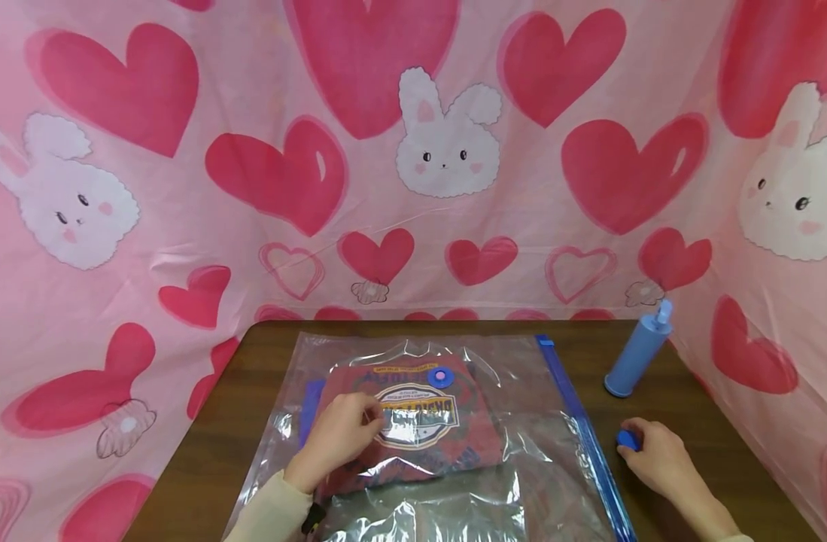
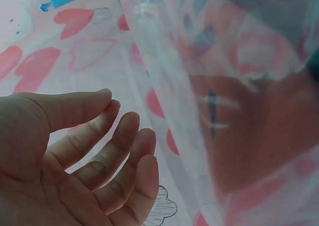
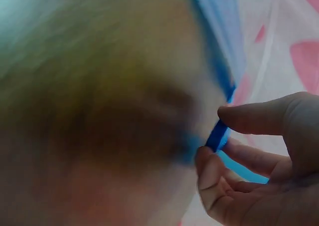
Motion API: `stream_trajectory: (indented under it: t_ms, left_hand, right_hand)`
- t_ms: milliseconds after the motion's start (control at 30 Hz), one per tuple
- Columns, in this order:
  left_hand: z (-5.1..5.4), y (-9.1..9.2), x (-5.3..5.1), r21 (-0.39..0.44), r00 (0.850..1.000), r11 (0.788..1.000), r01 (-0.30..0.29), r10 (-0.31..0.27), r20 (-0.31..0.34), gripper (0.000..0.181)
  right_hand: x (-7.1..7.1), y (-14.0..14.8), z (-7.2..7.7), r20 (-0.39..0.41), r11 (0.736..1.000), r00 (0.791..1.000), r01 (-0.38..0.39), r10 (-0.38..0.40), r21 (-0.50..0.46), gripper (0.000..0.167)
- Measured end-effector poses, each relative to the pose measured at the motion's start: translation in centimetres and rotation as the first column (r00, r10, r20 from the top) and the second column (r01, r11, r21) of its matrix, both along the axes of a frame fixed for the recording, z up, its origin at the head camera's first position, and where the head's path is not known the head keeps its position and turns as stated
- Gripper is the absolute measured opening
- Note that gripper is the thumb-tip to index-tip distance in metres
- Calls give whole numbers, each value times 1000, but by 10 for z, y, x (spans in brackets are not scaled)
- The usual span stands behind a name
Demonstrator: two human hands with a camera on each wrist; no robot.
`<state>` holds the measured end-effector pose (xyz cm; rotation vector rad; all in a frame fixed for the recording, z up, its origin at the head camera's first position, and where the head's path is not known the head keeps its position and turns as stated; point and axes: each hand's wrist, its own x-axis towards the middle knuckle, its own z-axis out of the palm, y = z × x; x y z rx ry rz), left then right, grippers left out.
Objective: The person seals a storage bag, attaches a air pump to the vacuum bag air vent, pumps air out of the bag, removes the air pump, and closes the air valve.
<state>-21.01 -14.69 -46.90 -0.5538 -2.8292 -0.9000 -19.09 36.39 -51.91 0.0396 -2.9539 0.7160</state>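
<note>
A clear plastic storage bag [image 1: 542,467] with a blue zip strip [image 1: 579,421] lies flat, a folded red printed garment [image 1: 413,459] inside it. On the bag's top is a round blue valve [image 1: 441,376] with a pink centre. Over the garment's left part is my left hand [image 1: 342,436], holding nothing; its fingers [image 2: 122,131] are loosely bent. To the right of the zip strip, my right hand [image 1: 660,455] pinches a small round blue cap [image 1: 627,439] between thumb and fingers. The same cap [image 3: 218,136] appears edge-on in the right wrist view.
A blue hand pump [image 1: 635,357] stands at the right rear of the brown wooden table [image 1: 203,452], beyond my right hand. A pink curtain [image 1: 413,218] with hearts and rabbits surrounds the table's back and sides.
</note>
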Motion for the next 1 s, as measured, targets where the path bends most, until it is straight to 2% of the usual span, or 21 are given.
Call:
stream_trajectory:
  t_ms: [133, 333, 467, 1000]
  left_hand:
    - [-5, 0, 5, 23, 1000, 1000, 3, -3, 25, 12]
    - [-11, 3, 8, 63, 999, 998, 29, -32, 36, 16]
    - [-12, 3, 8, 70, 999, 997, 40, -42, 29, 19]
    - [-15, 5, 10, 69, 998, 997, 45, -47, 29, 20]
  right_hand:
    - [1, 6, -3, 61, 1000, 998, 8, -9, 9, 39]
    - [1, 9, -6, 52, 1000, 999, 7, -8, 15, 38]
    - [0, 10, -7, 80, 1000, 997, 12, -13, 11, 38]
    - [1, 8, -6, 68, 1000, 998, 13, -14, 14, 42]
